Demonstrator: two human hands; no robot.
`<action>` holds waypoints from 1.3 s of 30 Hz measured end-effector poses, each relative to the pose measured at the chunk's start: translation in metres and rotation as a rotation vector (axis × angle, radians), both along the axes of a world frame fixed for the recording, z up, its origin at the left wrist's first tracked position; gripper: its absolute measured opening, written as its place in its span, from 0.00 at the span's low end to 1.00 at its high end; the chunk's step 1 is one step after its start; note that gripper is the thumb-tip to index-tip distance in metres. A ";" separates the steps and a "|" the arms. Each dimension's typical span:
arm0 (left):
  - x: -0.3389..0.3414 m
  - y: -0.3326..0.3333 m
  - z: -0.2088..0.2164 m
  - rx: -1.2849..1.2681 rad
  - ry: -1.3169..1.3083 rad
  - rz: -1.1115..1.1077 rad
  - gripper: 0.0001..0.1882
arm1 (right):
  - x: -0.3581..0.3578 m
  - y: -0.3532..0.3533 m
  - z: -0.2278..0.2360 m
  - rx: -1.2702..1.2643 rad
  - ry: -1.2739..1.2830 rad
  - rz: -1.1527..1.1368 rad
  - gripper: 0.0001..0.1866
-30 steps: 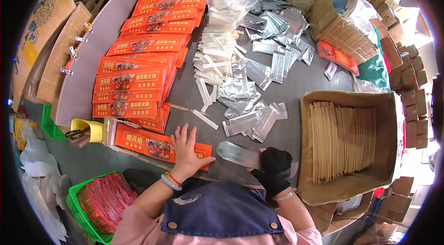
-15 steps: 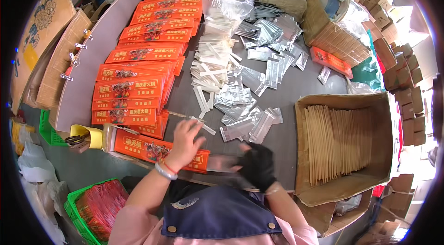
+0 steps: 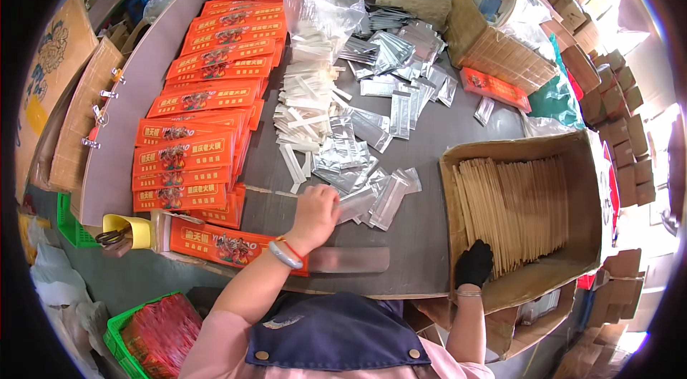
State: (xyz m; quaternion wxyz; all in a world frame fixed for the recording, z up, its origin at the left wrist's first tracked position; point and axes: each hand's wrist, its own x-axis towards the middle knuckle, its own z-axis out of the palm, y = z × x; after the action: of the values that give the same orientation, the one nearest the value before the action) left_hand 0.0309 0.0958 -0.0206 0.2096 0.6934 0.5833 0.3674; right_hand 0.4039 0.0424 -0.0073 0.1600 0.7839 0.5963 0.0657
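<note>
Bare left hand (image 3: 319,216) is curled beside flat silver packets (image 3: 391,198) on the grey bench (image 3: 424,246), can't tell if it's gripping anything. Black-gloved right hand (image 3: 474,264) is at tan wooden sticks (image 3: 515,207) in a brown cardboard box (image 3: 551,283), grip hidden.

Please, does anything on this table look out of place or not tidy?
One printed red packet lies alone toward the far right, beside a cardboard box, although most red packets overlap in rows on the left. Near it, a single silver packet lies apart from the silver heap. Both look stray.
</note>
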 end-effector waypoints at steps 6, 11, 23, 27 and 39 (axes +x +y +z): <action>-0.008 -0.002 0.005 -0.183 0.069 -0.044 0.09 | 0.005 -0.016 0.001 0.324 0.275 0.045 0.14; -0.033 -0.038 0.033 -0.627 -0.162 -0.312 0.10 | -0.042 -0.013 0.048 0.226 0.793 0.082 0.10; -0.051 -0.096 0.013 -0.196 0.225 -0.049 0.38 | -0.096 -0.002 0.001 -0.050 0.751 0.784 0.17; -0.057 -0.092 0.026 -0.158 0.335 -0.123 0.38 | -0.079 0.004 0.005 -0.125 0.665 0.739 0.15; -0.035 -0.085 0.022 -0.140 0.355 -0.153 0.40 | -0.106 0.017 -0.017 0.014 0.922 0.712 0.12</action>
State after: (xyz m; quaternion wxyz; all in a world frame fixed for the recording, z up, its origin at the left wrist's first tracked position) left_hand -0.0038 0.0111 0.0013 0.1782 0.7734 0.5809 0.1810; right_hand 0.2978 0.0597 -0.0248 -0.1531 0.4837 0.8309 -0.2286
